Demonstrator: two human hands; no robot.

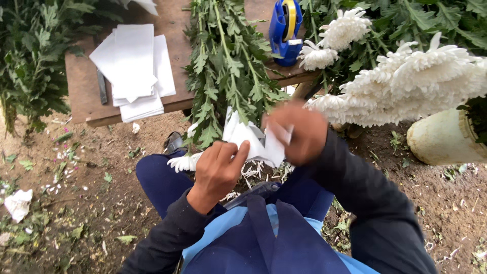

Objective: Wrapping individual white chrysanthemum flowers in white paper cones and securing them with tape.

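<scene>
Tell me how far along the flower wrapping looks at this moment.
Done: white chrysanthemum blooms lie bunched at the right, though wraps cannot be made out on them. In hand: the left hand and the blurred right hand hold a white paper sheet around a flower head at the end of the leafy green stems. Left: a stack of white paper sheets sits unused on the brown wooden board, near a blue tape dispenser.

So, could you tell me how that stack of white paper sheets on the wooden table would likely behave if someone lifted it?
The stack of white paper sheets looks thin and loose, so it would probably flop and feel light. The sheets already lie fanned unevenly on the wooden table, so they may well slide apart if pushed.
</scene>
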